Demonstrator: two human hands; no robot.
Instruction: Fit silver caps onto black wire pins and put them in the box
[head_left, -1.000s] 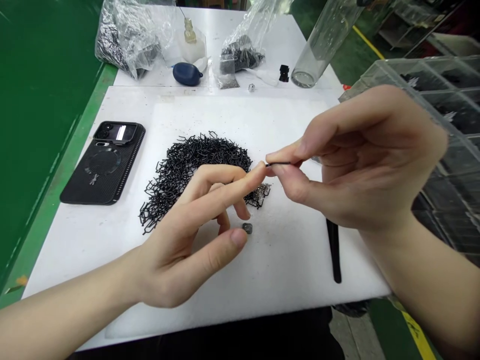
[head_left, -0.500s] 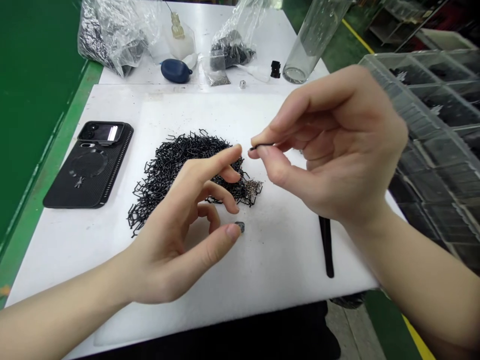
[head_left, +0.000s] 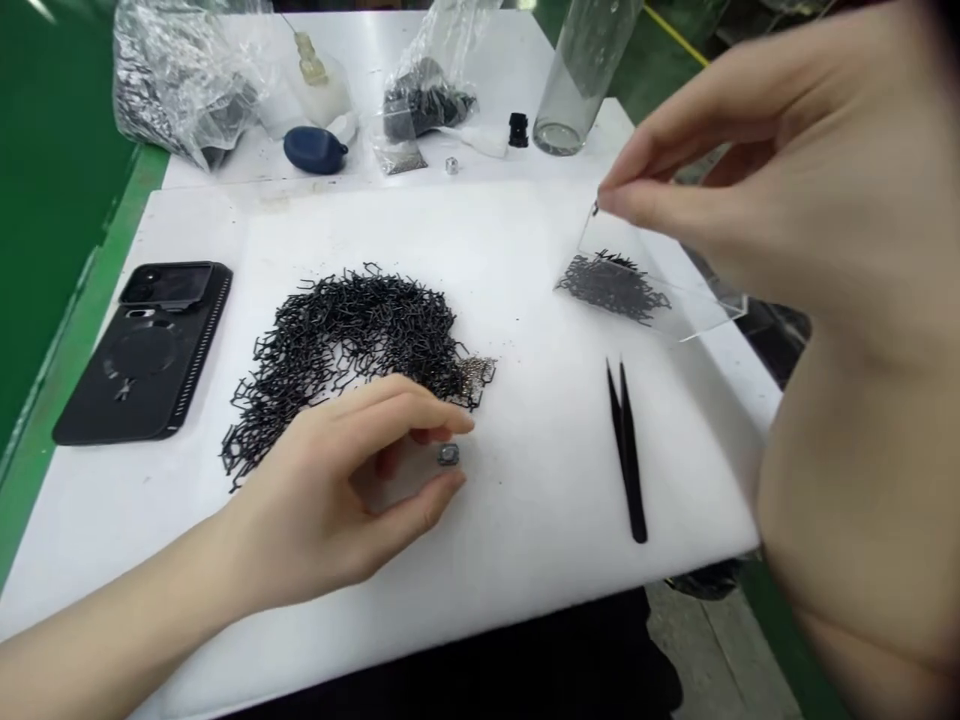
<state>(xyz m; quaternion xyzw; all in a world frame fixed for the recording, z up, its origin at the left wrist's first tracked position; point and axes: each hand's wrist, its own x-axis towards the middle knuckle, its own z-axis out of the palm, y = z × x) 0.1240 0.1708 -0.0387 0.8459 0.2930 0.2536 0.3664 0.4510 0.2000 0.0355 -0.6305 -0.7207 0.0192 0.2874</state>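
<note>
My right hand (head_left: 750, 150) is closed in a pinch, with the end of a small black bent wire piece (head_left: 596, 208) showing below the fingertips. It hovers over a clear plastic box (head_left: 690, 318) that holds many similar black pieces (head_left: 611, 285). My left hand (head_left: 360, 470) rests low on the white mat, thumb and fingers apart, around a small grey block (head_left: 448, 454); I see a gap between the fingertips and the block. Behind that hand lies a large heap of black bent wire pieces (head_left: 375, 315), with tiny metallic bits (head_left: 476, 375) at its right edge.
Black tweezers (head_left: 628, 460) lie on the mat (head_left: 540, 540) at right. A black phone (head_left: 142, 350) lies at left. Along the back are a dark blue bulb (head_left: 315, 150), a needle-tipped bottle (head_left: 315, 80), plastic bags (head_left: 427, 100) and a glass cylinder (head_left: 577, 90).
My right hand has moved right and up with the wire piece, from the middle to over the clear box. My left hand has lowered, its fingers now around the grey block.
</note>
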